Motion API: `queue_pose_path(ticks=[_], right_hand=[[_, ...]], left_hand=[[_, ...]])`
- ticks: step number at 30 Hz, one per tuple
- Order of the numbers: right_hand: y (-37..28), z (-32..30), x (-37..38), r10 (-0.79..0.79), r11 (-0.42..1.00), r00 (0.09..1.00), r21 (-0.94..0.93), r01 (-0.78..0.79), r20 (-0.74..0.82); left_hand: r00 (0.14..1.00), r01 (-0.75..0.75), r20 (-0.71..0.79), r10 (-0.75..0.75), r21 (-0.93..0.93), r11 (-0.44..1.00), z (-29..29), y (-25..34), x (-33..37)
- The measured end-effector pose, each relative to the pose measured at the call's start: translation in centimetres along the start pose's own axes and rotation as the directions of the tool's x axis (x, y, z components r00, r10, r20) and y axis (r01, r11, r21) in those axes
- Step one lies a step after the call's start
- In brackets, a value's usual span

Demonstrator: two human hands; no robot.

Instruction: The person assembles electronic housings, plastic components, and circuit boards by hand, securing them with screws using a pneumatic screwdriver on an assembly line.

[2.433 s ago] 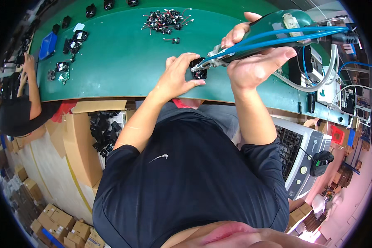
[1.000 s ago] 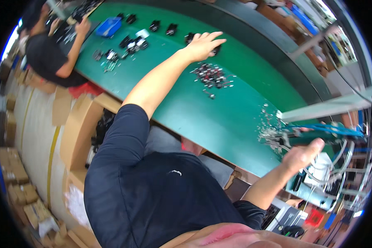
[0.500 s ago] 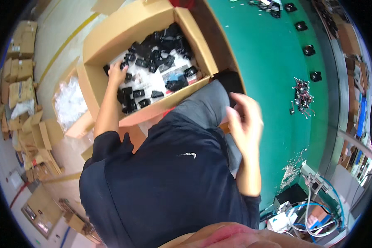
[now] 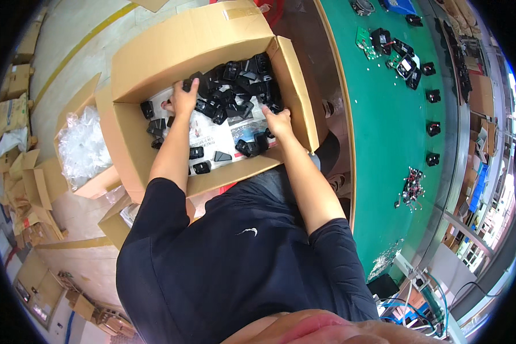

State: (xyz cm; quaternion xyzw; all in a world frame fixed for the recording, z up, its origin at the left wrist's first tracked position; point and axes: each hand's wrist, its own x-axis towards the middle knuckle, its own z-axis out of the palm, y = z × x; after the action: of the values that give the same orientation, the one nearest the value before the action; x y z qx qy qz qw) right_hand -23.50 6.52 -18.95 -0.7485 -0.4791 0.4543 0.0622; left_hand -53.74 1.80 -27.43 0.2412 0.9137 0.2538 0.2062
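Note:
An open cardboard box (image 4: 155, 63) stands on the floor beside me, holding several small black plastic parts (image 4: 243, 77) on a printed paper sheet (image 4: 215, 137). Both of my hands reach down into it. My left hand (image 4: 183, 97) lies on the pile's left side with its fingers curled over black parts. My right hand (image 4: 279, 121) rests at the pile's right edge, near the box wall, fingers bent among the parts. Whether either hand grips a part is not visible.
A green worktable (image 4: 384, 126) runs along the right, carrying more black parts, a green circuit board (image 4: 363, 39) and a heap of small screws (image 4: 411, 186). A smaller box with clear plastic bags (image 4: 83, 146) sits left. Flattened cartons lie on the floor at far left.
I have turned from the green table to the box on the floor. My right hand, earlier at my knee, is now inside the box with the left hand.

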Motion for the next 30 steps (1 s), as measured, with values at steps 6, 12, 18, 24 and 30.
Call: queue_pose_path(ticks=[6, 12, 18, 24, 30], right_hand=[[-1.8, 1.7, 3.0, 0.03, 0.981, 0.999, 0.191, -0.035, 0.031], [-2.7, 2.0, 4.5, 0.057, 0.984, 0.979, 0.153, -0.088, 0.198], [-3.1, 1.9, 6.1, 0.023, 0.987, 0.965, -0.157, 0.019, 0.261], [-3.2, 2.9, 2.9, -0.124, 0.936, 0.915, -0.261, 0.236, 0.384], [-0.4, 3.8, 3.3, -0.222, 0.875, 0.791, -0.242, 0.42, 0.57]], left_hand=[[0.963, -0.149, 0.219, 0.156, -0.048, 0.988, 1.4, 2.5, -2.6], [0.803, -0.234, 0.568, 0.18, 0.022, 0.972, 1.6, 0.3, -2.6], [0.759, -0.243, 0.651, -0.009, 0.296, 0.924, -1.8, 0.8, -5.0], [0.657, 0.282, 0.738, -0.155, -0.049, 0.958, -2.4, 2.3, -7.7], [0.393, 0.628, 0.911, -0.128, -0.164, 0.761, -4.2, 1.7, -12.2]])
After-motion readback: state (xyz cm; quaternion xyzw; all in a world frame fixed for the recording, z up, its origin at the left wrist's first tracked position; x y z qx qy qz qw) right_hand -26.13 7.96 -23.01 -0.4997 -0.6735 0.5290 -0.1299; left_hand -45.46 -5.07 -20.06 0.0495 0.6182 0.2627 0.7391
